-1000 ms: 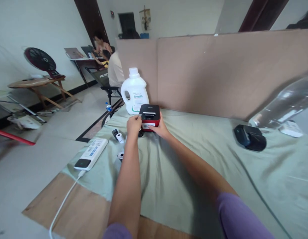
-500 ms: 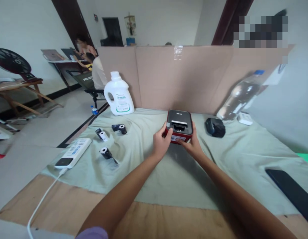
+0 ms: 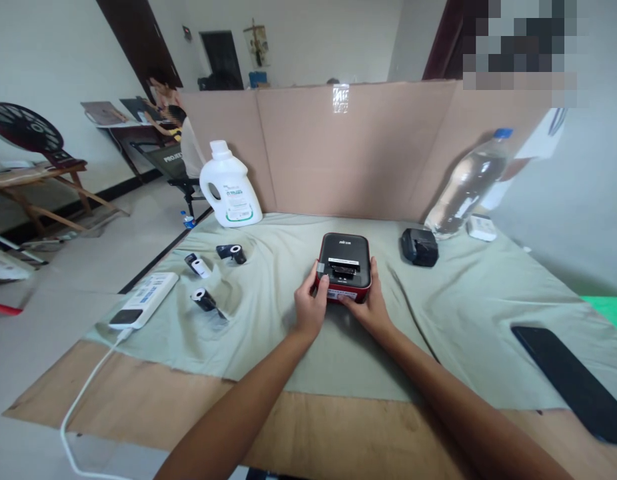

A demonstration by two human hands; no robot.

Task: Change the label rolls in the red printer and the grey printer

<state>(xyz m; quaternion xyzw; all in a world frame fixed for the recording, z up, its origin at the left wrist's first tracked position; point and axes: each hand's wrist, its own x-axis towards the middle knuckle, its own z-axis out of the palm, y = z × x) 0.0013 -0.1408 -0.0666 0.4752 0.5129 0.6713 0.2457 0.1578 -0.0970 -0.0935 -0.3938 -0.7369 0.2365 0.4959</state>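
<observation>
The red label printer (image 3: 344,267) is sitting mid-cloth on the green sheet (image 3: 463,293), and both hands are gripping it: left hand (image 3: 309,310) clasping its left side, right hand (image 3: 370,308) cupping the front right corner, likely steadying it with the slot facing up.

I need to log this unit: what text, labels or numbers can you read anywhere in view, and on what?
"PROJE...", cut off: back of the dark folding chair.
Small white mark on the black-topped red label printer, held by left hand and right hand: too small.
Its front sticker: blurred.
White detergent jug label: blurred.
White power strip print: unreadable.
</observation>
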